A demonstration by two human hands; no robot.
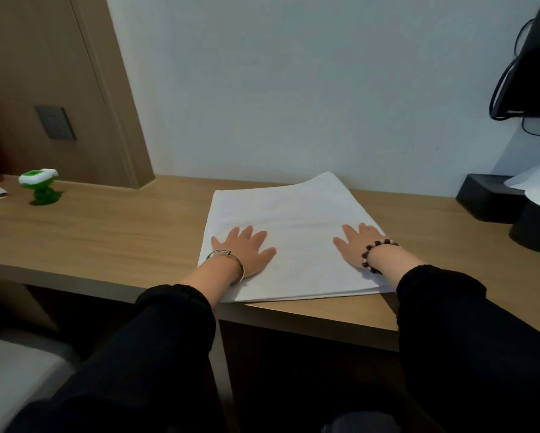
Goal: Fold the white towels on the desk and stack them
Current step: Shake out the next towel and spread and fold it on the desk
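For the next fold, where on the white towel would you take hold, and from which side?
Probably its near left corner, from the person's side. The white towel lies flat under the left hand and right hand, so the middle offers nothing to pinch; that corner reaches the front edge of the desk, letting fingers slip beneath. The raised far right corner is another option.

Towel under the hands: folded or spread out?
Folded, it seems. The towel shows stacked layers along its near edge; left hand and right hand lie flat on top.
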